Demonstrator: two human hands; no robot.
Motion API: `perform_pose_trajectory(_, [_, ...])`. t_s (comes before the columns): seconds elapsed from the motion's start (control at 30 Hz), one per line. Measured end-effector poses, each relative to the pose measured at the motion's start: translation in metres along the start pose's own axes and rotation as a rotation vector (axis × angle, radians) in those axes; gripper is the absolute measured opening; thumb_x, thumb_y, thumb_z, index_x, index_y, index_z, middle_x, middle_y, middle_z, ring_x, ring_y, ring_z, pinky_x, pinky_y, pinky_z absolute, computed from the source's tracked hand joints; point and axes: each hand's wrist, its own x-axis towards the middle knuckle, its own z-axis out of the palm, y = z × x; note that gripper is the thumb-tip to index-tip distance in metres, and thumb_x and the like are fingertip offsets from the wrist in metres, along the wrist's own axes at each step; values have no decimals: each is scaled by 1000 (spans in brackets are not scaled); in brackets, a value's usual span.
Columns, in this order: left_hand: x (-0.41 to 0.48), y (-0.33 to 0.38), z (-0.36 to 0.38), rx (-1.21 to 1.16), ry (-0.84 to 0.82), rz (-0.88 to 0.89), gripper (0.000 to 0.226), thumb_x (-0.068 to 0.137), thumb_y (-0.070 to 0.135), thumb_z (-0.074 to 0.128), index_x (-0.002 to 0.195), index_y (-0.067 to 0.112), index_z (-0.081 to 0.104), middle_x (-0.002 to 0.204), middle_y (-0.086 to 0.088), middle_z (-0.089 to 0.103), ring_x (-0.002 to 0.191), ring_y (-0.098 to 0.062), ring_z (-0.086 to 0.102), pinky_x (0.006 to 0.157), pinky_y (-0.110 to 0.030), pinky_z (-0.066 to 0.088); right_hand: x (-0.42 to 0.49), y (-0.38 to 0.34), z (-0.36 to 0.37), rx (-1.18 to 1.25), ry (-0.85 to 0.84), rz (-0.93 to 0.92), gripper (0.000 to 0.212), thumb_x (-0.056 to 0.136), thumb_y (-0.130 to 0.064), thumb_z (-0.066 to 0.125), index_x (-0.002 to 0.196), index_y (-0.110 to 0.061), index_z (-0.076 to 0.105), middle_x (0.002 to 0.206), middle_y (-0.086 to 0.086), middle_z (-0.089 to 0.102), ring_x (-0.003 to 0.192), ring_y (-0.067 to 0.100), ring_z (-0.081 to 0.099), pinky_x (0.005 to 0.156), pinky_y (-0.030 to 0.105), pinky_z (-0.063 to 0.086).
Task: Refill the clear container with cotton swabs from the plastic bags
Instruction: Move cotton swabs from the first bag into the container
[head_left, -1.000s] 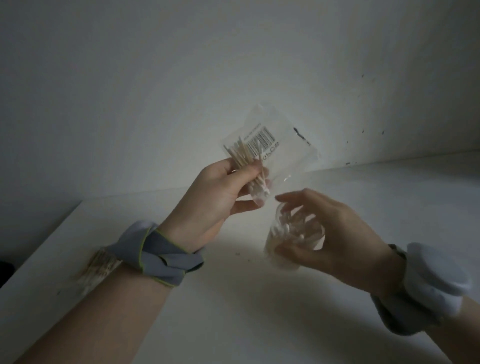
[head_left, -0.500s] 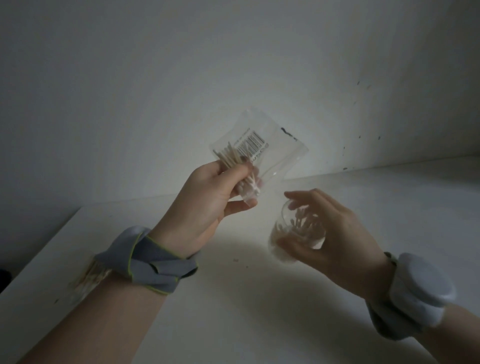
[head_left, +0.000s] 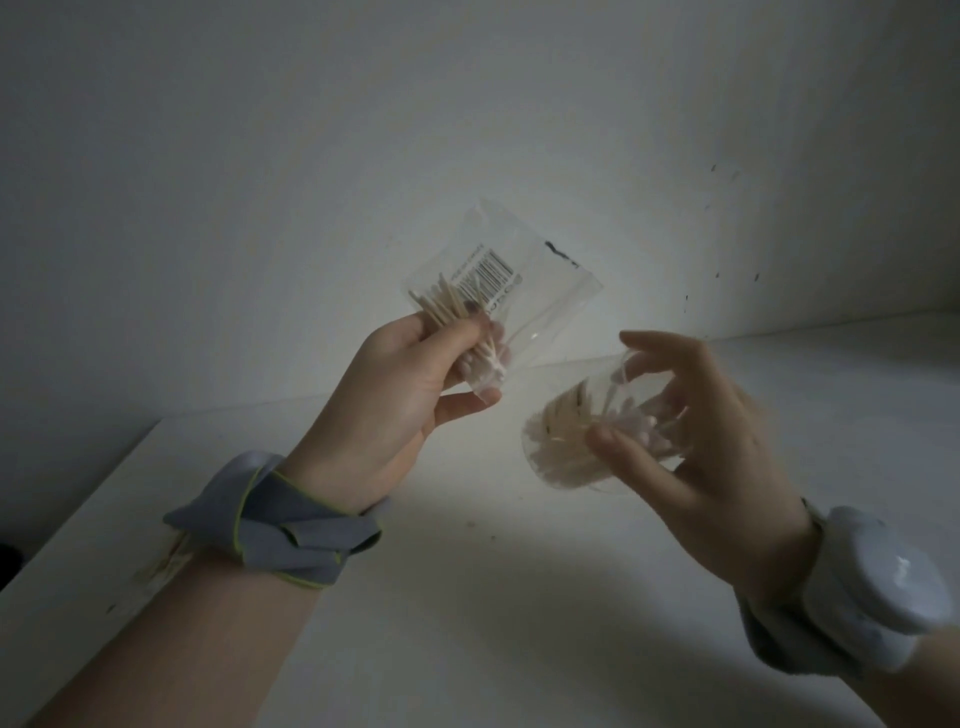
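a dim room. a plain pale wall (head_left: 311, 156) fills the view from 9 to 3 o'clock, with small dark specks (head_left: 734, 174) at 2 o'clock. a white tabletop (head_left: 519, 613) spreads below, brightest at the centre.

Tilted clear container (head_left: 618, 395) part-full of cotton swabs (head_left: 556, 447); barcoded plastic bag (head_left: 519, 291) upper left

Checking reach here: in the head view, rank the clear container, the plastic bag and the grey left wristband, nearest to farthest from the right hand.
1. clear container, held by the right hand itself.
2. plastic bag, up to its left, gripped by the left hand.
3. grey left wristband, farthest, low on the left.
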Motion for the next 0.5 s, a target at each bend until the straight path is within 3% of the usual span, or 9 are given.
perform_pose_trajectory(0.17, [0,1,-1,3,19,9,23,91,13,54,69,12,58,56,8,64,57,-1,62,49,-17,50,-3,2,10,-118,-127,-27,54,74,-60,49,120,-31,44,105,-15,56,70,3,59,58,30,55])
perform_pose_trajectory(0.27, [0,3,-2,1,12,13,20,92,13,53,72,11,60,58,8,65,58,0,63,50,-17,51,-2,2,4,29,-27,-22,50,77,-49,54,121,-27,44,108,-11,55,78,0,58,63,17,49])
perform_pose_trajectory(0.33, [0,3,-2,1,7,12,19,92,13,53,75,11,60,58,8,65,57,0,63,50,-17,51,-2,2,3,141,-9,2,49,77,-43,55,121,-27,41,109,-10,54,80,5,59,65,19,49])
perform_pose_trajectory(0.43, [-1,4,-2,7,13,14,20,92,13,53,74,11,60,57,9,65,58,1,64,49,-16,50,-6,5,11,31,-152,39,48,73,-49,52,117,-35,39,108,-18,52,87,-1,57,68,23,52])
perform_pose_trajectory(0.5, [0,5,-3,3,14,18,19,92,13,53,74,11,60,59,9,66,58,1,64,49,-16,51,-6,7,13,64,-134,30,47,73,-46,54,116,-32,41,110,-14,53,89,0,58,69,26,53])
